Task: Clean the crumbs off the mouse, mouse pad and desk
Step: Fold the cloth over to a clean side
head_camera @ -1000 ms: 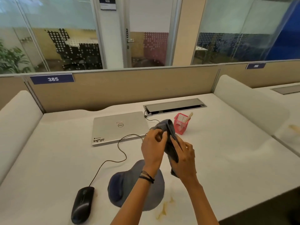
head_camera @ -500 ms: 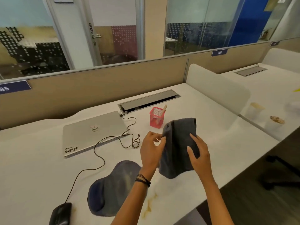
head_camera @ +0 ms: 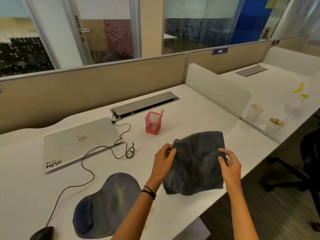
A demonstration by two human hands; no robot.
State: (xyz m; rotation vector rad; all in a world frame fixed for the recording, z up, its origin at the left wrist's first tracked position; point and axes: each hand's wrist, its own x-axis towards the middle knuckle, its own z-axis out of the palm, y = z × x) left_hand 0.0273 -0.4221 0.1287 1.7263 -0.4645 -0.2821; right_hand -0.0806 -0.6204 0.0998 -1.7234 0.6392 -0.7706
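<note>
A dark grey cloth (head_camera: 197, 163) hangs spread out above the white desk (head_camera: 199, 118), near its front edge. My left hand (head_camera: 162, 161) pinches its upper left corner and my right hand (head_camera: 229, 163) grips its right edge. A blue-grey mouse pad (head_camera: 107, 203) with a wrist rest lies at the lower left, with a pale crumb smear on its middle. The black wired mouse (head_camera: 42, 233) shows only partly at the bottom left corner. Yellowish crumbs (head_camera: 152, 209) lie on the desk beside my left forearm.
A shut silver laptop (head_camera: 79, 142) lies at the back left, with the mouse cable (head_camera: 86, 172) looping in front. A red mesh pen cup (head_camera: 153, 122) stands behind the cloth. Cups (head_camera: 275, 124) sit on the neighbouring desk at right. A black chair (head_camera: 308, 163) stands right.
The cloth went from bunched between my hands to spread out flat between them. My view has swung to the right, so the mouse and pad sit further left.
</note>
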